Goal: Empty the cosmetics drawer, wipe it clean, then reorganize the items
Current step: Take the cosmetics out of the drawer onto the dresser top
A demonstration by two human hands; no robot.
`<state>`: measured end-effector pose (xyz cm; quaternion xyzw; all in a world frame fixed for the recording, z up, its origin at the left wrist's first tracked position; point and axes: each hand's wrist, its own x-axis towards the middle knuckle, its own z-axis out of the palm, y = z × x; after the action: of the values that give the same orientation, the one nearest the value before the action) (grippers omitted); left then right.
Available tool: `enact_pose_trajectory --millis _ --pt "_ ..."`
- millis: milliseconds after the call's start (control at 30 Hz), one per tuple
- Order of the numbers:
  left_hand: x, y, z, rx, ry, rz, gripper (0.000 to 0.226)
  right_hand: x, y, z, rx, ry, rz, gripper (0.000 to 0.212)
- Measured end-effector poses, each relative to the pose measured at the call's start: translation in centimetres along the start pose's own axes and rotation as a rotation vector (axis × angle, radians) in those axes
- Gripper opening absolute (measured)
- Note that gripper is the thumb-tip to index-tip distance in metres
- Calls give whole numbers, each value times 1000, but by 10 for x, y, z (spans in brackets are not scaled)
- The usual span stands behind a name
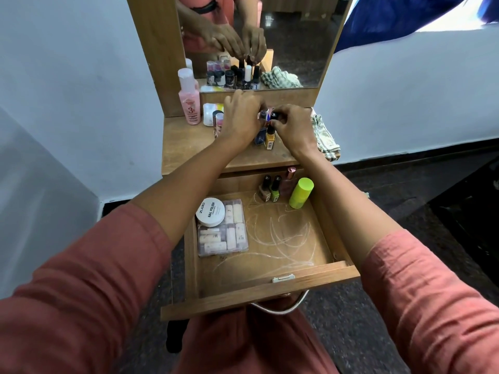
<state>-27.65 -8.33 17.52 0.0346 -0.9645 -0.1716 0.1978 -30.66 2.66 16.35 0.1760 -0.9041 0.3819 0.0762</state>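
The wooden drawer is pulled open below the dresser top. In it lie a clear plastic case of small tubes, a white nail polish remover tub on top of that case, two nail polish bottles, a pink-capped bottle and a lime green container. Both hands are up on the dresser top among a cluster of nail polish bottles. My left hand pinches a small bottle. My right hand grips a black-capped bottle.
A pink bottle, a white jar and a small tube stand at the dresser top's left. A checked cloth hangs at its right edge. A mirror rises behind. White scratch marks cover the drawer floor.
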Motion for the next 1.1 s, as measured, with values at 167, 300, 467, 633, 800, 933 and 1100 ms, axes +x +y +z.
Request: enact_pose_trajectory --millis 167,300,467,633,800,933,1100 --pt "-4 2 0 -29 -8 -10 33 -2 5 -4 9 -25 27 39" --pt "-9 2 1 -72 33 -14 31 -9 12 -10 16 5 15 38" --pt "-28 1 4 -204 139 36 19 -28 24 -18 33 70 -3 19" --pt "-74 -2 34 -328 39 115 12 -60 44 -5 -9 -12 21 15" --pt "-106 -7 71 -305 -124 11 24 -84 56 19 -135 -147 46 25" --pt "-108 -7 87 -240 -230 -64 32 -92 56 35 -242 -230 10 39" --pt "-102 0 91 -166 -262 -64 30 -90 57 44 -315 -215 55 33"
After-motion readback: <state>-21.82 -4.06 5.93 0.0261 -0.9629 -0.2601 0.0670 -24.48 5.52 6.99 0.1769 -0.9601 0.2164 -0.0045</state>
